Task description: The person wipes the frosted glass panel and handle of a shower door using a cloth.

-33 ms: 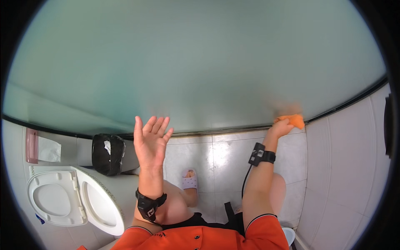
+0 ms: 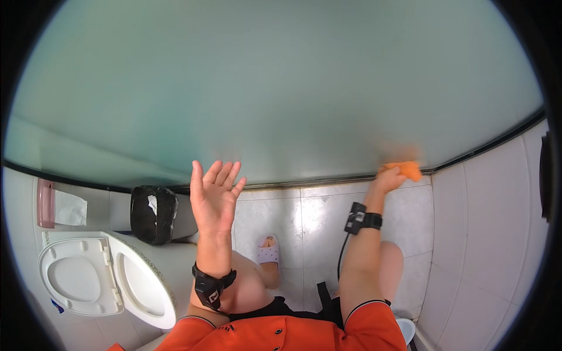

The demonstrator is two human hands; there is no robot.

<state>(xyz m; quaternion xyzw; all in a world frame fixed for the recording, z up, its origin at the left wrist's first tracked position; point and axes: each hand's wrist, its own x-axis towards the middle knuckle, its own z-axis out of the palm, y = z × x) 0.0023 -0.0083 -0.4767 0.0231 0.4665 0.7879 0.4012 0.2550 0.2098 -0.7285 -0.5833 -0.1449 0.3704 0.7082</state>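
My right hand [image 2: 390, 179] grips an orange cloth [image 2: 411, 170], which lies against the lower part of a large frosted glass panel [image 2: 293, 88], near its right end. The cloth's blurred reflection shows in the glass just above it. My left hand [image 2: 215, 202] is raised with palm up and fingers spread, holding nothing. Its fingertips are close to the lower edge of the glass; whether they touch it I cannot tell. A black strapped device sits on each forearm.
At the left stands a white toilet [image 2: 143, 286] with its lid [image 2: 73, 278] raised. Beside it are a black-lined bin [image 2: 153, 216] and a pink tissue holder [image 2: 45, 203]. Pale floor tiles [image 2: 325, 219] run below the glass to a tiled wall [image 2: 486, 234] at the right. A pale basin [image 2: 405, 329] sits low right.
My right hand has shifted slightly left along the glass with the orange cloth. My left hand has hardly moved.
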